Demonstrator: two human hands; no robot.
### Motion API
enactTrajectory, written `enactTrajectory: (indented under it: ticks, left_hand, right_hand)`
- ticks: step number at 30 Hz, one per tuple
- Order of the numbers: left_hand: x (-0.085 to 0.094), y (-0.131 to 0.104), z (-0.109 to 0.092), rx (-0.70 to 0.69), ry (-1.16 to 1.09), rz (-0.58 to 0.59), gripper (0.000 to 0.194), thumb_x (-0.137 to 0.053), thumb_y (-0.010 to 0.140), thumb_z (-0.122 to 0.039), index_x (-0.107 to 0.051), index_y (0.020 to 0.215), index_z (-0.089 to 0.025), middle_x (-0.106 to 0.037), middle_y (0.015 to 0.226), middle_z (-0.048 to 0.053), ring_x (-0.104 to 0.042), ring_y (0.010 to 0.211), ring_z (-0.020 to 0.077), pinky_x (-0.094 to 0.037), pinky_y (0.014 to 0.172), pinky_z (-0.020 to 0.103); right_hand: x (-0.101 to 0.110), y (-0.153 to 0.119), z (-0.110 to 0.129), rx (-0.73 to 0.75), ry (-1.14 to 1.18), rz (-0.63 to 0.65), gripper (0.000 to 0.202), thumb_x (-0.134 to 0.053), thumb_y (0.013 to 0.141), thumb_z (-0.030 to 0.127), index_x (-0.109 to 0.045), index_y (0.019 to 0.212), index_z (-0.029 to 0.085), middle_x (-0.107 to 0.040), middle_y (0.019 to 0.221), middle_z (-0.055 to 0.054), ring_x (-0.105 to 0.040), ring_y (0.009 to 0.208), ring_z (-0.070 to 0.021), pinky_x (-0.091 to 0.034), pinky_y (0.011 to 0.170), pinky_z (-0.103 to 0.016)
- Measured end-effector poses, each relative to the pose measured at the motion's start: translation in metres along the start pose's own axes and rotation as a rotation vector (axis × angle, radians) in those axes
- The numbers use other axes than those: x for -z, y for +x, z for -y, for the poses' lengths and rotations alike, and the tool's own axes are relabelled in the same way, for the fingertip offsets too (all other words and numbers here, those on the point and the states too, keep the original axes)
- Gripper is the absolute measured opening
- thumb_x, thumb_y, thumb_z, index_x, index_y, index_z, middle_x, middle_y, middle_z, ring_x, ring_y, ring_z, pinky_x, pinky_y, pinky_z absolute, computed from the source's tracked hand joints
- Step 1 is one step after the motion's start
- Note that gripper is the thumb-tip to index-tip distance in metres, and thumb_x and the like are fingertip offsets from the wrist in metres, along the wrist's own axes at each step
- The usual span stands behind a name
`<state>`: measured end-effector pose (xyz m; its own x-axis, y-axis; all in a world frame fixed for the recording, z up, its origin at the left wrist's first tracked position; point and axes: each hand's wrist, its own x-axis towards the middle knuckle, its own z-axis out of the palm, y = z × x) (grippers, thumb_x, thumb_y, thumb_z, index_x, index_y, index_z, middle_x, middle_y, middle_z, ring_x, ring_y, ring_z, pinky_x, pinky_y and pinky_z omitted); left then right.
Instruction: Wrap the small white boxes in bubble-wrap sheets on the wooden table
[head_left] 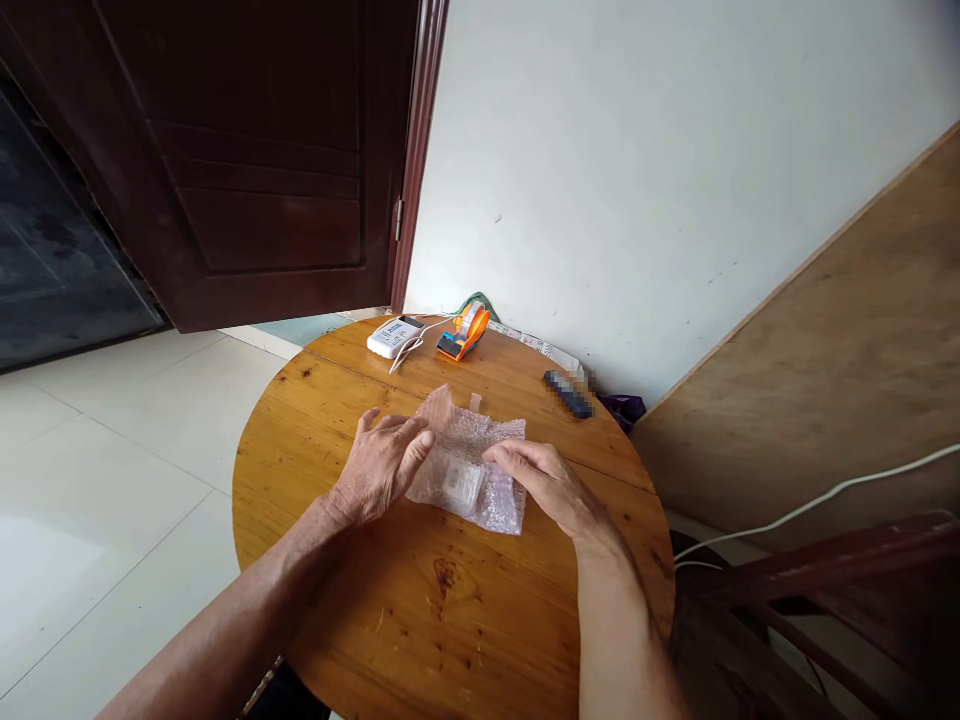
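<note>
Bubble wrap (499, 490) lies spread on the round wooden table (420, 620), with a small clear, whitish case (461, 484) on or under its near left part; which one I cannot tell. My left hand (386, 462) rests at the wrap's left edge, palm down, fingers apart, holding nothing visible. At the right edge of the wrap is my right hand (544, 480), its fingers pressed together with the tips at the plastic. A small strip of tape or plastic (475, 403) sticks up just behind the wrap.
Toward the back stand a white device (391, 338) with a cable and an orange and blue tape dispenser (465, 333). A dark, pixelated object (568, 394) lies at the back right. Beyond the table are a white wall (637, 180) and a dark red door (262, 150).
</note>
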<state>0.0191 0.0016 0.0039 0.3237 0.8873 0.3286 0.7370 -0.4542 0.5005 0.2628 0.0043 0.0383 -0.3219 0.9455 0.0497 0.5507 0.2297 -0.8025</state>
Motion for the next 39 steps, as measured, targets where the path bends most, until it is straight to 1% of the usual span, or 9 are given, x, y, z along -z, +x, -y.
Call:
enactTrajectory:
  ticks: [3, 8, 12, 13, 16, 19, 25, 32, 39]
  left_hand:
    - [0.003, 0.004, 0.007, 0.09, 0.064, 0.035, 0.061, -0.017, 0.104, -0.045, -0.066, 0.079, -0.019, -0.066, 0.071, 0.006, -0.063, 0.087, 0.0234, -0.036, 0.099, 0.042]
    - [0.008, 0.008, 0.011, 0.178, 0.042, 0.098, 0.06, -0.027, 0.101, -0.044, -0.068, 0.065, -0.018, -0.065, 0.064, 0.008, -0.063, 0.077, 0.0227, -0.04, 0.086, 0.035]
    - [0.017, 0.0, 0.009, 0.195, 0.103, 0.18, 0.027, -0.065, 0.08, -0.048, -0.075, 0.083, -0.023, -0.073, 0.084, 0.007, -0.063, 0.094, 0.0308, -0.038, 0.096, 0.046]
    - [0.02, -0.003, 0.009, 0.164, 0.121, 0.209, 0.031, -0.071, 0.073, -0.047, -0.074, 0.095, -0.025, -0.073, 0.094, 0.008, -0.061, 0.102, 0.0338, -0.036, 0.1, 0.051]
    - [0.03, -0.017, 0.008, 0.045, 0.182, 0.339, 0.059, -0.077, 0.065, -0.043, -0.065, 0.119, -0.024, -0.067, 0.116, 0.012, -0.054, 0.117, 0.0387, -0.024, 0.107, 0.065]
    - [0.041, -0.029, 0.004, -0.049, 0.263, 0.419, 0.063, -0.078, 0.065, -0.035, -0.059, 0.124, -0.022, -0.064, 0.121, 0.014, -0.049, 0.124, 0.0393, -0.013, 0.11, 0.071]
    - [0.047, -0.027, -0.025, -0.239, 0.121, 0.294, 0.061, -0.066, 0.074, -0.021, -0.05, 0.132, -0.018, -0.055, 0.135, 0.015, -0.044, 0.132, 0.0335, -0.034, 0.113, 0.052]
    - [-0.001, -0.011, -0.025, -0.155, -0.005, 0.329, 0.083, -0.066, 0.075, -0.033, -0.029, 0.147, -0.013, -0.05, 0.143, 0.02, -0.046, 0.134, 0.0346, -0.037, 0.111, 0.047]
    - [-0.032, -0.026, -0.019, -0.075, -0.025, 0.282, 0.103, -0.07, 0.07, -0.063, -0.027, 0.15, -0.015, -0.047, 0.145, 0.02, -0.042, 0.135, 0.038, -0.032, 0.112, 0.05]
  right_hand:
    - [0.002, -0.006, 0.014, 0.048, 0.107, 0.326, 0.045, -0.056, 0.087, 0.057, -0.077, 0.086, 0.018, -0.071, 0.075, -0.003, -0.063, 0.069, -0.0165, -0.049, 0.066, -0.026]
    - [-0.013, -0.012, 0.038, 0.056, 0.1, 0.706, 0.039, -0.059, 0.086, 0.051, -0.079, 0.086, 0.018, -0.076, 0.082, -0.006, -0.068, 0.076, -0.0171, -0.052, 0.072, -0.026]
    - [-0.02, -0.031, 0.039, -0.049, 0.037, 0.792, 0.03, -0.061, 0.087, 0.042, -0.078, 0.081, 0.018, -0.075, 0.075, -0.004, -0.068, 0.07, -0.0147, -0.051, 0.066, -0.023]
    - [-0.019, -0.038, 0.036, -0.073, 0.052, 0.792, 0.029, -0.061, 0.087, 0.04, -0.078, 0.081, 0.018, -0.075, 0.074, -0.004, -0.068, 0.07, -0.0146, -0.051, 0.066, -0.023]
    - [-0.017, -0.059, 0.023, -0.136, 0.12, 0.653, 0.022, -0.062, 0.086, 0.036, -0.075, 0.086, 0.018, -0.074, 0.076, -0.003, -0.068, 0.073, -0.0148, -0.052, 0.07, -0.025]
    - [-0.021, -0.069, 0.013, -0.21, 0.207, 0.383, 0.021, -0.063, 0.084, 0.038, -0.069, 0.082, 0.017, -0.07, 0.075, -0.003, -0.065, 0.068, -0.0139, -0.052, 0.066, -0.026]
    - [-0.035, -0.053, 0.023, -0.168, 0.11, -0.054, 0.017, -0.058, 0.085, 0.036, -0.06, 0.09, 0.019, -0.064, 0.078, 0.0, -0.06, 0.065, -0.0136, -0.05, 0.057, -0.025]
    - [-0.059, -0.031, 0.012, -0.084, -0.213, -0.16, 0.063, -0.067, 0.073, 0.018, -0.051, 0.134, 0.019, -0.063, 0.125, -0.013, -0.064, 0.101, -0.0237, -0.05, 0.091, -0.039]
    - [-0.055, -0.038, 0.009, -0.061, -0.178, -0.241, 0.033, -0.06, 0.078, 0.022, -0.059, 0.112, 0.023, -0.072, 0.101, -0.003, -0.067, 0.09, -0.0198, -0.05, 0.081, -0.031]
